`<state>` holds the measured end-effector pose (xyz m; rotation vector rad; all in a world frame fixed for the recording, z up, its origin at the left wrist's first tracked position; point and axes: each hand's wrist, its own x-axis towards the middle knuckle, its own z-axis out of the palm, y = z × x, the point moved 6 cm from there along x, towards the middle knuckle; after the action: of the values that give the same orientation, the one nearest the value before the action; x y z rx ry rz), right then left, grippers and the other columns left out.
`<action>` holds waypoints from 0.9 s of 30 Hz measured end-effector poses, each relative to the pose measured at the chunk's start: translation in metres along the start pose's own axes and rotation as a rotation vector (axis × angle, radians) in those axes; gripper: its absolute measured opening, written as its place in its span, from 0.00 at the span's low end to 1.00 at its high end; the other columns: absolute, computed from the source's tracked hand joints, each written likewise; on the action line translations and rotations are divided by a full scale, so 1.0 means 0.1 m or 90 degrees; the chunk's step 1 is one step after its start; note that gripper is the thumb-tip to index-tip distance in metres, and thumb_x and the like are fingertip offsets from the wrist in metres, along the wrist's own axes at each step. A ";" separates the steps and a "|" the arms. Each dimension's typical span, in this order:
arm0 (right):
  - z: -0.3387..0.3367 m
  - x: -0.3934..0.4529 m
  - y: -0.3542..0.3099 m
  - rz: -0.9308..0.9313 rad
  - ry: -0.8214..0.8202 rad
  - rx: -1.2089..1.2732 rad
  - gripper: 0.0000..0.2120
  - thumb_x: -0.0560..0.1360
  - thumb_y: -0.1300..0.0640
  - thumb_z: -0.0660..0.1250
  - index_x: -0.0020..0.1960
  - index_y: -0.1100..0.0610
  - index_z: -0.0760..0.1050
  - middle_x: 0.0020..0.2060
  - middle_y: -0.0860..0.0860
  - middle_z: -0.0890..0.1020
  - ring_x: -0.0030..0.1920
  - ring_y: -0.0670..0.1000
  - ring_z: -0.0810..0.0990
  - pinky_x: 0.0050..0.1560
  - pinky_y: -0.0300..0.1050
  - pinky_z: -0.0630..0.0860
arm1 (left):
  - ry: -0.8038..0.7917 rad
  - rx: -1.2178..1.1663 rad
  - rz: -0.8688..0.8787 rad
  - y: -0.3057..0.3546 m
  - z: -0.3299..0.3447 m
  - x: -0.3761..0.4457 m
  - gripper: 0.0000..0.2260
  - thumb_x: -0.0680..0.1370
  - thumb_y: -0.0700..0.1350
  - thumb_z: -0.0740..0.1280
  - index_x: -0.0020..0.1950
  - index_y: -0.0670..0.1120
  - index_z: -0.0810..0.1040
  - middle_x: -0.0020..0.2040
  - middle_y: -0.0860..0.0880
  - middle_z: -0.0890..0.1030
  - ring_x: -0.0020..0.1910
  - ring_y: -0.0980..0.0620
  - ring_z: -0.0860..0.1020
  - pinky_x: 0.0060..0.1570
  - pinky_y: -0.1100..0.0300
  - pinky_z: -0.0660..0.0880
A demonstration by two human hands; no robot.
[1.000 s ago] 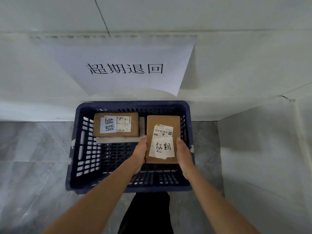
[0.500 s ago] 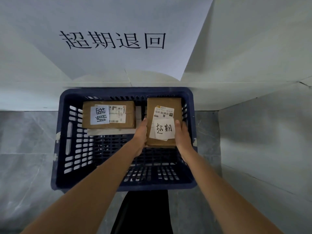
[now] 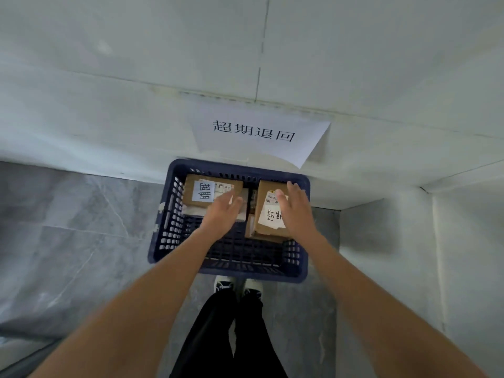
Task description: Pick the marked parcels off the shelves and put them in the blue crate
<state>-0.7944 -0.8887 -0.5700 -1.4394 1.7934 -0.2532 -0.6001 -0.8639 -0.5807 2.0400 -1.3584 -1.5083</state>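
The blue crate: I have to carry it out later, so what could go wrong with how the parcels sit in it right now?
The right parcel seems to rest tilted on another box, so it may slide when the blue crate is lifted. Both parcels, including the left parcel, crowd the wall side, so the load could tip that way. Both hands, left hand and right hand, are open above them.

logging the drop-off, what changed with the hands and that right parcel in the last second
Both hands let go of the right parcel: it now lies in the blue crate on its right side. The left hand and right hand are open above it, fingers straight, holding nothing. The left parcel, the crate and the wall sign kept their places.
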 end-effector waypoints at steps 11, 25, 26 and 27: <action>0.64 -0.99 -1.96 -0.477 -0.177 -0.402 0.31 0.83 0.39 0.46 0.81 0.52 0.48 0.80 0.51 0.48 0.80 0.53 0.43 0.77 0.56 0.40 | 0.350 0.335 -0.047 -0.41 -1.71 -1.68 0.28 0.82 0.58 0.51 0.80 0.48 0.52 0.80 0.48 0.53 0.79 0.47 0.48 0.77 0.48 0.46; 1.96 -4.19 -3.15 -1.050 -0.319 -0.525 0.30 0.83 0.41 0.50 0.80 0.52 0.48 0.80 0.52 0.50 0.80 0.54 0.46 0.76 0.57 0.42 | 0.716 0.164 -0.447 -1.74 -1.49 -5.33 0.29 0.82 0.57 0.53 0.80 0.48 0.51 0.80 0.47 0.53 0.79 0.47 0.48 0.76 0.49 0.45; 2.05 -4.44 -3.14 -1.081 -0.328 -0.531 0.30 0.83 0.42 0.50 0.80 0.52 0.48 0.80 0.52 0.50 0.80 0.54 0.46 0.77 0.57 0.43 | 0.737 0.153 -0.474 -1.84 -1.41 -5.58 0.29 0.82 0.56 0.53 0.80 0.48 0.51 0.80 0.47 0.53 0.79 0.47 0.48 0.76 0.49 0.46; 2.13 -4.69 -3.12 -1.114 -0.335 -0.537 0.30 0.83 0.43 0.51 0.80 0.53 0.49 0.80 0.52 0.50 0.80 0.54 0.46 0.77 0.57 0.44 | 0.758 0.143 -0.499 -1.93 -1.33 -5.83 0.29 0.82 0.56 0.53 0.80 0.47 0.51 0.80 0.47 0.53 0.79 0.47 0.48 0.77 0.49 0.47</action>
<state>-0.4084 -0.5078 -0.3079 -2.9341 -0.2735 0.0841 -0.3993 -0.3389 -0.2997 2.9413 -0.2394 -0.0186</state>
